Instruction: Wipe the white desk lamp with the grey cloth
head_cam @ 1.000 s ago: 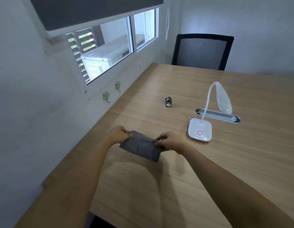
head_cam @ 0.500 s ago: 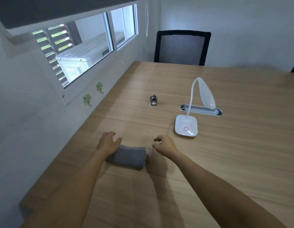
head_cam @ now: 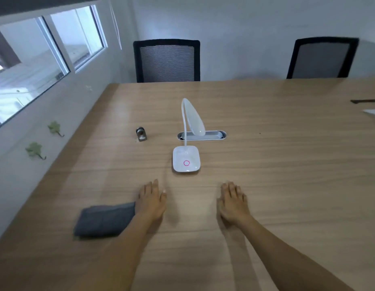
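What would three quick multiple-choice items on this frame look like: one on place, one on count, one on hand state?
1. Where does the folded grey cloth lie?
A. On the lamp base
B. On the wooden table, beside the left hand
C. On a chair

2. How many black mesh chairs stand behind the table?
A. One
B. Two
C. Three

3. What are the hands doing?
A. Both flat and open, holding nothing
B. Right hand grips the cloth
C. Left hand lifts the white desk lamp

Key: 1 B, the cloth rests by the left wrist. 2 B, one chair centre, another right. 3 A, fingers are spread on the table.
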